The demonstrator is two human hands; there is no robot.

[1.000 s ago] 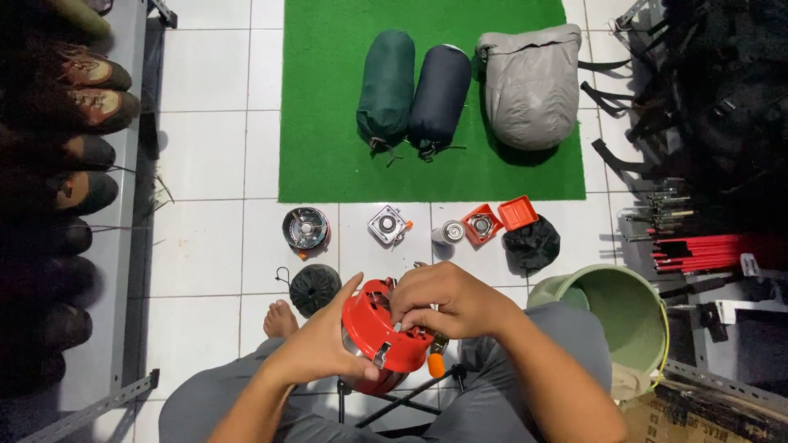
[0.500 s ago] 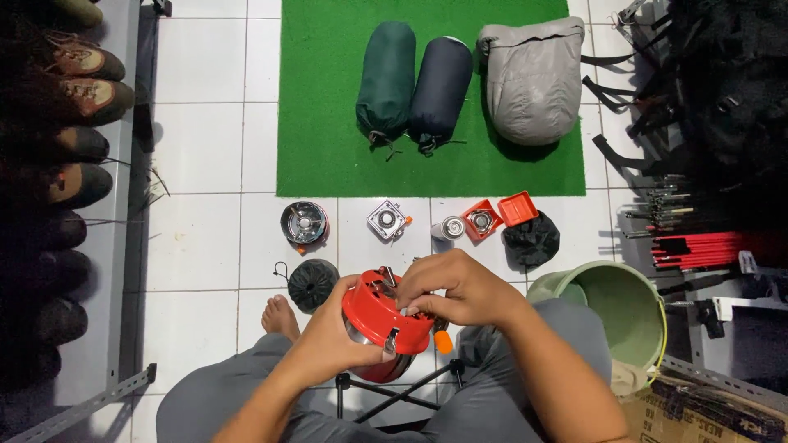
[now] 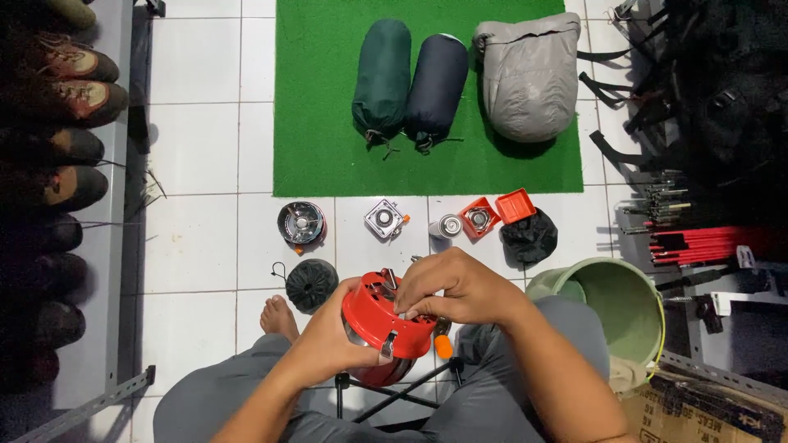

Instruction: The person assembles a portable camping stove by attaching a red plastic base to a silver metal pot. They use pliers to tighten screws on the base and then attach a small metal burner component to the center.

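Item: red stove [image 3: 384,321], round, metal-lined, held above the lap, just below the row of small gear on the floor tiles.

Handling, judged: rigid and fairly light, being carried by one hand alone; painted wall smooth, likely a little slippery; small folding metal parts on top judged delicate. Best taken by the outer wall or underside, not by the top fittings.

Left hand [image 3: 328,344]: grip closed around the stove's wall from below and the left side. Right hand [image 3: 455,287]: laid over the stove's upper right edge, fingertips pinched together on a small part there; what is pinched cannot be made out.

Relative to the stove: black pouch [image 3: 311,283] just upper left; silver burner [image 3: 300,221] beyond it; small burner [image 3: 386,218] straight above; orange case [image 3: 492,212] upper right; green bucket [image 3: 611,299] right; green mat [image 3: 328,98] with three stuff sacks well above.

Change noted: against the earlier pictures, the stove is seen tilted more toward the left hand, and the right hand has been shifted from the top centre to the right edge.
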